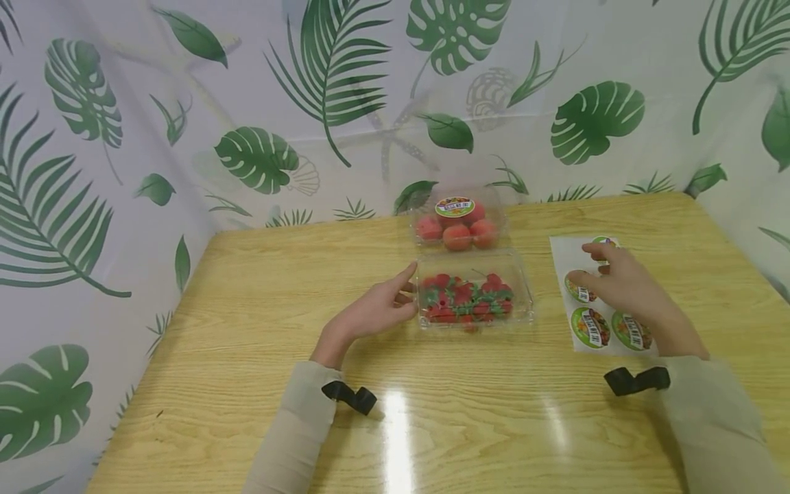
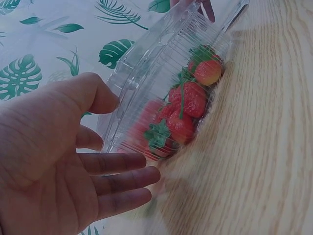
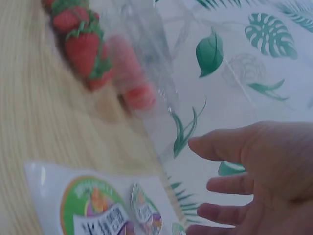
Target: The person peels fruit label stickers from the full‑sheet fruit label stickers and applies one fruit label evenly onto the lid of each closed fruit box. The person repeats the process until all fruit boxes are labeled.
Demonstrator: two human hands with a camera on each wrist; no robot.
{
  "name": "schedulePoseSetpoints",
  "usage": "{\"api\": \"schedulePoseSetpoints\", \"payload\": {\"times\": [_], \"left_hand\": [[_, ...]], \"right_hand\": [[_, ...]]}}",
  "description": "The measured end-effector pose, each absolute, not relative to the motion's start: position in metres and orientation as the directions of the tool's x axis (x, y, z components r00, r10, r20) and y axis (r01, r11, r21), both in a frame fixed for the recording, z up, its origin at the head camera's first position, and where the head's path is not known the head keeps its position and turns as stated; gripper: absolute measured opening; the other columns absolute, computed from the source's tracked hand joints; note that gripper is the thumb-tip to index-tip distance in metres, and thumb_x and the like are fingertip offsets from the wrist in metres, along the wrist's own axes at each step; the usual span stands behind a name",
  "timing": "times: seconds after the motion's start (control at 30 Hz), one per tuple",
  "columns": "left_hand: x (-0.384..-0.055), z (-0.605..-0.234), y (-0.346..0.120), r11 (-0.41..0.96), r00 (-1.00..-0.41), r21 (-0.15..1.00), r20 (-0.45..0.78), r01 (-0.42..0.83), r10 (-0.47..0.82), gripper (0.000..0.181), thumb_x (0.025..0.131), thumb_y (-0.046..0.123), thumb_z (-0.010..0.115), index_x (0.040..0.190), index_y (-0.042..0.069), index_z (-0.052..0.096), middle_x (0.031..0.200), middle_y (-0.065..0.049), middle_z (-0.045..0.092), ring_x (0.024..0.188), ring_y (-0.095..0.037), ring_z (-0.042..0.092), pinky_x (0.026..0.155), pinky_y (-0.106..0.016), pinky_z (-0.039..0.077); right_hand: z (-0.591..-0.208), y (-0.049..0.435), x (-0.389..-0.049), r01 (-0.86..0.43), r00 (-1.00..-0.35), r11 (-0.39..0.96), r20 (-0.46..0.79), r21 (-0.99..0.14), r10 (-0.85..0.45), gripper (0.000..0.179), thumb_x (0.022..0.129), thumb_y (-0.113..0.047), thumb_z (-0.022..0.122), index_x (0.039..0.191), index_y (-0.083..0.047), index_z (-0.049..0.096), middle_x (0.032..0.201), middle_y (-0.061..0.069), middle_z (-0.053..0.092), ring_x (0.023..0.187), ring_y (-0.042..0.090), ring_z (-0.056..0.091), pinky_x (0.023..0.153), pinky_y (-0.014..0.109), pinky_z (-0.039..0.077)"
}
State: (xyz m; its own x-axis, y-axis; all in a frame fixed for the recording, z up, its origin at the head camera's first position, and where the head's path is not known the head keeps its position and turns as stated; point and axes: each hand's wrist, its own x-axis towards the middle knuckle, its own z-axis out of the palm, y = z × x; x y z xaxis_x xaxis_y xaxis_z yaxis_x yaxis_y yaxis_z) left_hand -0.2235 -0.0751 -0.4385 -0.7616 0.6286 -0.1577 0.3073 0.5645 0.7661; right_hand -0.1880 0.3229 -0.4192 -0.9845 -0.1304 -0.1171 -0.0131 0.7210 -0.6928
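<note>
Two beige sleeves (image 1: 290, 432) lead to one relaxed left hand (image 1: 375, 309) beside one strawberry box (image 1: 522, 291) and one relaxed right hand (image 1: 629, 285) over one sheet (image 1: 561, 254) showing four stickers (image 1: 590, 328).

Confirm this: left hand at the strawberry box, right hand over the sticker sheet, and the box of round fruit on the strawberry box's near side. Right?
No: the box of round fruit sits behind the strawberry box, on its far side, as the head view shows. The rest is right: left hand at the strawberry box, right hand over the sticker sheet.
</note>
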Motion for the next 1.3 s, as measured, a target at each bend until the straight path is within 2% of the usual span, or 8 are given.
{"api": "schedulePoseSetpoints", "payload": {"times": [0.07,0.27,0.37,0.47,0.7,0.87,1.1,1.3], "left_hand": [[-0.223,-0.439,-0.075,0.564,-0.76,0.765,-0.157,0.311,0.631,0.076,0.1,0.023,0.051,0.161,0.021,0.005,0.147,-0.012,0.049,0.126,-0.025,0.057,0.1,-0.039,0.049],[-0.223,-0.439,-0.075,0.568,-0.759,0.762,-0.16,0.311,0.631,0.077,0.1,0.023,0.051,0.161,0.02,0.005,0.147,-0.012,0.049,0.126,-0.025,0.057,0.1,-0.038,0.049],[-0.222,-0.439,-0.076,0.568,-0.762,0.764,-0.161,0.306,0.627,0.077,0.099,0.023,0.052,0.161,0.02,0.005,0.147,-0.012,0.049,0.126,-0.025,0.057,0.101,-0.038,0.048],[-0.223,-0.44,-0.075,0.563,-0.763,0.768,-0.157,0.305,0.627,0.077,0.099,0.022,0.051,0.161,0.02,0.006,0.147,-0.013,0.049,0.126,-0.025,0.057,0.101,-0.038,0.048],[-0.223,-0.442,-0.073,0.556,-0.758,0.775,-0.16,0.3,0.632,0.078,0.099,0.022,0.051,0.161,0.02,0.003,0.147,-0.013,0.048,0.126,-0.025,0.056,0.101,-0.039,0.048],[-0.223,-0.44,-0.073,0.558,-0.759,0.771,-0.156,0.305,0.632,0.079,0.099,0.021,0.05,0.161,0.019,0.002,0.147,-0.012,0.048,0.126,-0.025,0.057,0.101,-0.038,0.047],[-0.223,-0.44,-0.074,0.561,-0.762,0.772,-0.16,0.298,0.627,0.079,0.099,0.022,0.051,0.161,0.018,0.003,0.147,-0.012,0.049,0.126,-0.025,0.057,0.101,-0.039,0.047],[-0.223,-0.44,-0.074,0.561,-0.762,0.774,-0.165,0.293,0.626,0.079,0.099,0.022,0.051,0.161,0.02,0.003,0.147,-0.012,0.048,0.126,-0.025,0.057,0.101,-0.039,0.048]], "right_hand": [[-0.422,0.329,-0.189,0.0,-0.99,0.741,-0.104,-0.672,-0.094,0.08,0.101,-0.033,0.055,0.15,0.017,0.016,0.149,0.044,0.019,0.13,0.061,0.029,0.095,0.068,0.038],[-0.433,0.344,-0.188,0.13,-0.991,0.802,-0.104,-0.582,0.085,0.094,0.096,-0.034,0.062,0.147,0.022,0.005,0.134,0.055,0.018,0.114,0.066,0.029,0.079,0.068,0.044],[-0.438,0.349,-0.188,0.21,-0.977,0.79,-0.148,-0.576,0.151,0.107,0.092,-0.037,0.066,0.146,0.022,-0.005,0.135,0.057,0.01,0.115,0.068,0.025,0.085,0.072,0.039],[-0.441,0.355,-0.188,0.247,-0.969,0.788,-0.166,-0.564,0.185,0.115,0.088,-0.036,0.071,0.143,0.024,-0.009,0.133,0.058,0.011,0.114,0.068,0.023,0.089,0.074,0.034],[-0.447,0.365,-0.19,0.231,-0.973,0.822,-0.146,-0.521,0.18,0.116,0.081,-0.03,0.078,0.14,0.029,-0.002,0.116,0.055,0.025,0.095,0.059,0.033,0.07,0.062,0.044],[-0.446,0.367,-0.192,0.212,-0.976,0.802,-0.155,-0.558,0.15,0.115,0.079,-0.021,0.08,0.139,0.03,-0.004,0.111,0.053,0.029,0.089,0.055,0.044,0.059,0.048,0.052],[-0.446,0.368,-0.192,0.222,-0.973,0.801,-0.179,-0.556,0.145,0.116,0.078,-0.019,0.082,0.14,0.03,-0.003,0.111,0.055,0.034,0.09,0.059,0.051,0.063,0.053,0.054],[-0.449,0.367,-0.192,0.21,-0.977,0.758,-0.163,-0.618,0.137,0.115,0.077,-0.014,0.081,0.143,0.026,-0.005,0.1,0.045,0.047,0.067,0.036,0.065,0.054,0.042,0.056]]}}
